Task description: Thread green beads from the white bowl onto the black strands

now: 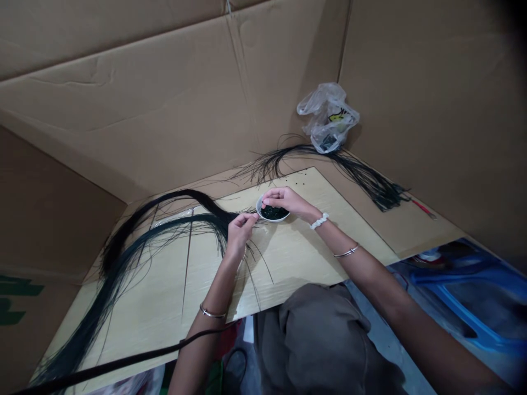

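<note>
1. The small white bowl [272, 212] sits near the middle of the frame on a pale wood-grain board [302, 258], holding a heap of tiny dark beads [273, 213].
2. The right hand [287, 200] reaches over the bowl from the right, its fingers pressed together just above the beads. Whether they pinch a bead is too small to tell.
3. The left hand [241, 233] is just beside the bowl's left rim, its fingertips pinched together on what looks like one of the long black strands [164, 222].
4. These strands sweep in a thick hank from the hand across the left of the board and trail off its lower left corner.
5. A second bunch of black strands [349, 170] lies at the board's far edge, right of centre, its tied end near a thin red stick [424, 209].
6. A crumpled clear plastic bag [329, 118] rests above that bunch, against the cardboard walls [164, 93] that surround the board on the far sides.
7. A white beaded bracelet [319, 221] and a silver bangle [346, 251] circle the right arm; another bangle [213, 312] circles the left.
8. A black cord [115, 363] crosses the lower left corner, grey clothing [321, 343] fills the bottom middle, and something blue [461, 280] sits at lower right.
</note>
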`<state>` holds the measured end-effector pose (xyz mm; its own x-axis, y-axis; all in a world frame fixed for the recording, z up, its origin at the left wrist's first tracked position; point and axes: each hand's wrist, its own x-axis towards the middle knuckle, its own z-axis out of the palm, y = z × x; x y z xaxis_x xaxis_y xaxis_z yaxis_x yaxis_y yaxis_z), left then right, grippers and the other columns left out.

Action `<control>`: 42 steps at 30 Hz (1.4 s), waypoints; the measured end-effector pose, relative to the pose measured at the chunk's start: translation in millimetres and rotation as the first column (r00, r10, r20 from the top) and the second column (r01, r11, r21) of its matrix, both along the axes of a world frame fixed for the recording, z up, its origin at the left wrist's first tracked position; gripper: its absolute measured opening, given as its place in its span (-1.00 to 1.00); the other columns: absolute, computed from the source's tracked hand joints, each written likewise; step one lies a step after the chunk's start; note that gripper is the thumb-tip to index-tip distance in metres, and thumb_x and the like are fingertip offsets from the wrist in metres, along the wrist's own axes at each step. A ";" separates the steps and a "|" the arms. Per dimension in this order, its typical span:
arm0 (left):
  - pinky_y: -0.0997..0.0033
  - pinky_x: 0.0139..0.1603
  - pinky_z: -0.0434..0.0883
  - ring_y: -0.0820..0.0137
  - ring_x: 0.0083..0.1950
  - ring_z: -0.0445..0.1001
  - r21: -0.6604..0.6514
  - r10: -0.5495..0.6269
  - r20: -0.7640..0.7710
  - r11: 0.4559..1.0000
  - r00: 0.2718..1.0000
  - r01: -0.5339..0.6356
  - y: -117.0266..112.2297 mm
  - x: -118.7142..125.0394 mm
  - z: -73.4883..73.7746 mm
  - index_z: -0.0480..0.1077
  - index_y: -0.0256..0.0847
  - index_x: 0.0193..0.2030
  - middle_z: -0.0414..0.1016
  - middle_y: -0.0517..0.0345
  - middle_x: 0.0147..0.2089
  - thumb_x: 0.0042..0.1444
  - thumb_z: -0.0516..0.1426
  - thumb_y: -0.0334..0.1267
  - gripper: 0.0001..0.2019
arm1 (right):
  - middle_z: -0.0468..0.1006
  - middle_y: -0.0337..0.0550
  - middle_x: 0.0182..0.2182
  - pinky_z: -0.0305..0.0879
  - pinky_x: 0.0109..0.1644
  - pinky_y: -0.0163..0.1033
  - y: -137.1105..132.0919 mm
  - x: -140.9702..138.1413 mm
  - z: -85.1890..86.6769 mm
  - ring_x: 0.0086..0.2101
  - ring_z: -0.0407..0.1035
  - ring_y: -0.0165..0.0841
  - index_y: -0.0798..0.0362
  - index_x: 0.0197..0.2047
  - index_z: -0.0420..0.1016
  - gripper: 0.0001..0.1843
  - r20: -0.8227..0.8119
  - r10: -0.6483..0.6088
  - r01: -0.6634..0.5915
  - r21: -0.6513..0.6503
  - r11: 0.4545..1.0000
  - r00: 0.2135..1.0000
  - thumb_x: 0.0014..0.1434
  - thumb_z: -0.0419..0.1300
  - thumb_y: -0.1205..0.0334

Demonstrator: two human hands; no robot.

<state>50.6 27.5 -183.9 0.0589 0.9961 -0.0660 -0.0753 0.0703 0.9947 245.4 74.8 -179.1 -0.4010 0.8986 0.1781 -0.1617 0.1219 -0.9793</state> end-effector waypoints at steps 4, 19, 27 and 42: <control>0.57 -0.64 -0.11 0.65 -0.65 -0.07 0.017 -0.006 0.010 1.000 1.000 0.006 -1.7 0.7 1.6 0.45 -0.31 -0.39 0.07 0.41 -0.66 -0.11 0.38 -0.02 -0.63 | 0.64 -0.08 -0.30 0.35 -0.18 -0.31 -1.1 -1.2 -2.3 -0.31 0.48 -0.43 0.18 -0.22 0.54 -0.66 -0.027 0.004 -0.005 -0.026 1.000 1.000 0.06 0.40 0.09; 0.56 -0.62 -0.12 0.63 -0.63 -0.07 0.044 -0.014 0.031 0.999 0.999 0.013 -2.6 -0.2 2.4 0.45 -0.29 -0.40 0.07 0.40 -0.65 -0.08 0.36 -0.04 -0.66 | 0.60 -0.14 -0.36 0.21 -0.38 -0.40 -0.1 -9.7 -14.1 -0.47 0.29 -0.54 0.19 -0.24 0.62 -0.64 -0.155 -0.060 0.050 -0.065 0.997 0.986 -0.03 0.47 0.11; 0.55 -0.61 -0.13 0.63 -0.63 -0.08 0.052 -0.020 0.042 0.998 0.999 0.018 -3.9 0.0 4.9 0.45 -0.29 -0.40 0.04 0.41 -0.66 -0.08 0.36 -0.02 -0.65 | 0.59 -0.13 -0.36 0.24 -0.36 -0.39 -6.6 -12.1 -5.1 -0.45 0.27 -0.54 0.19 -0.26 0.63 -0.61 -0.226 -0.090 0.054 -0.161 0.986 0.970 -0.12 0.51 0.13; 0.56 -0.62 -0.13 0.64 -0.64 -0.07 0.062 -0.019 0.038 0.998 0.999 0.016 -5.1 0.4 7.3 0.43 -0.28 -0.42 0.05 0.41 -0.67 -0.08 0.36 -0.02 -0.64 | 0.60 -0.12 -0.29 0.23 -0.33 -0.41 -2.6 -9.7 -15.5 -0.42 0.30 -0.53 0.16 -0.17 0.65 -0.63 -0.126 -0.047 0.045 -0.018 0.999 0.991 0.03 0.43 0.08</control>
<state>50.9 22.4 -176.6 0.0778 0.9970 -0.0016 -0.1132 0.0104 0.9935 235.7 72.3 -194.6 -0.3340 0.9185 0.2116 -0.2792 0.1180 -0.9529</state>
